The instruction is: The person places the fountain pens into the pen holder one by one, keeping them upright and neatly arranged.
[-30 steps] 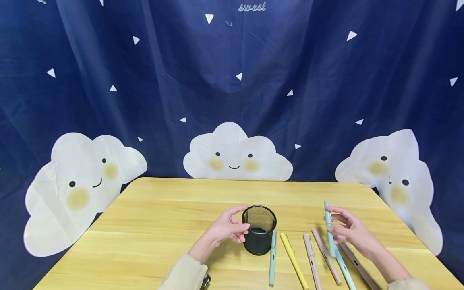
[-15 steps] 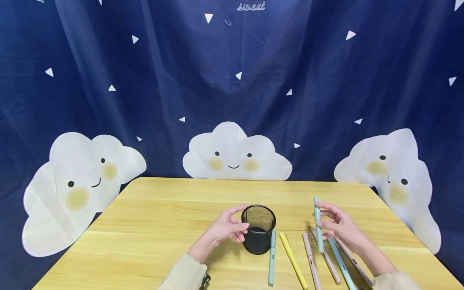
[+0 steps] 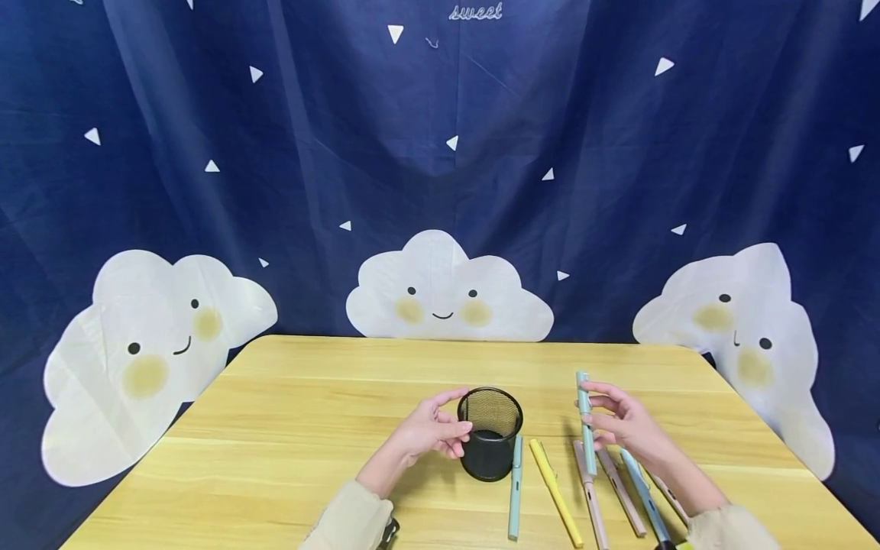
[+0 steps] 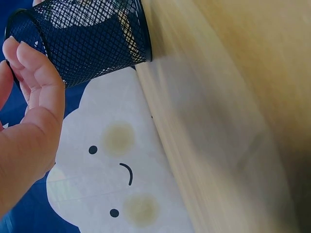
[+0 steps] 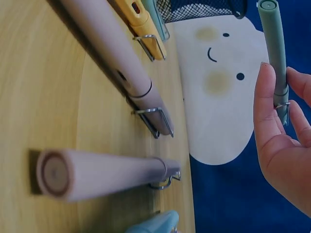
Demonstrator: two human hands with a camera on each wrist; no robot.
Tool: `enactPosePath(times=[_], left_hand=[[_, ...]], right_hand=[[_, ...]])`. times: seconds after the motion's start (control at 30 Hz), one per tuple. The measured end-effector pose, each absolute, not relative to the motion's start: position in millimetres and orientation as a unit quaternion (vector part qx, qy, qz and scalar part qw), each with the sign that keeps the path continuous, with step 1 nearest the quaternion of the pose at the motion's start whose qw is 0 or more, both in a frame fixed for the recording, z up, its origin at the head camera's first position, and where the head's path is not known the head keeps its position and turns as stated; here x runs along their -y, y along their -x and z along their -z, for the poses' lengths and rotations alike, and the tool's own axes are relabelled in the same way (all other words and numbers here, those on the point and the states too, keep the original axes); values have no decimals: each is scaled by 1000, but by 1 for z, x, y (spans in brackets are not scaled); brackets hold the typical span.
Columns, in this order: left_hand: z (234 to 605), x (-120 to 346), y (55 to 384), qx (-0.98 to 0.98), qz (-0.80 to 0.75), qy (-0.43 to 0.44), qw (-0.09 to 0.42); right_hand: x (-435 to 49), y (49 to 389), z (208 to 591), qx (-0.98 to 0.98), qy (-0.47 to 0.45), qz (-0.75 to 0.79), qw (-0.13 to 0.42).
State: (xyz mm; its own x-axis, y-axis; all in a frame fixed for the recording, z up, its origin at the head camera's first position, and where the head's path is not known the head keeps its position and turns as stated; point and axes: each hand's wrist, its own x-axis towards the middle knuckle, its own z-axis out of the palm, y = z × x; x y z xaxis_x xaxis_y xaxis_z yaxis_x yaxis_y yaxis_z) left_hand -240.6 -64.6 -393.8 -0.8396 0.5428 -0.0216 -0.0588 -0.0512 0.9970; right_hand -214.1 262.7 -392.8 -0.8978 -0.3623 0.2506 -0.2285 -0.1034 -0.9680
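- Just to the right of the black mesh pen cup [image 3: 490, 443], the right hand [image 3: 622, 424] is holding a pale green pen [image 3: 585, 422] nearly upright, fingers and thumb pinching its barrel about midway, its lower end hanging over the pens lying on the table [image 3: 289, 428].
- On the cup's left side, the left hand [image 3: 429, 431] is curling around the wall, fingertips touching the mesh near the rim, steadying it.
- The held pen is looking light, stiff and smooth-skinned, likely plastic; a pinch at the middle, as now, is judged enough, though the slick barrel could slip or swing if held too near one end.
- The cup is looking light and rigid, its open mesh giving the fingers purchase; being empty and light, it would probably tip or slide without that bracing hand.
- Lying near the cup's right side are a second pale green pen [image 3: 515, 489], a yellow pen [image 3: 555, 493], two pink pens [image 3: 591, 496] and a light blue pen [image 3: 642, 496], all roughly parallel and apart from one another.
- The head view is giving the whole layout: cup, both hands, the row of pens, and the blue cloud-print curtain [image 3: 440, 168] behind.
- The right wrist view is adding detail: the metal clips on the lying pens, the flat end cap of a pink pen, and the fingers [image 5: 266, 114] meeting the held pen by its clip.
- The left wrist view is showing the mesh cup [image 4: 82, 41] close up, with the fingers lying on its wall.
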Motion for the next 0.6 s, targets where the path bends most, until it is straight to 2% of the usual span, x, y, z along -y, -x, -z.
enactPosePath(times=[0.6], left_hand=[[392,65,240,-653,-703,-181,218]], right_hand=[[-246,218,387,-652,229,721,40]])
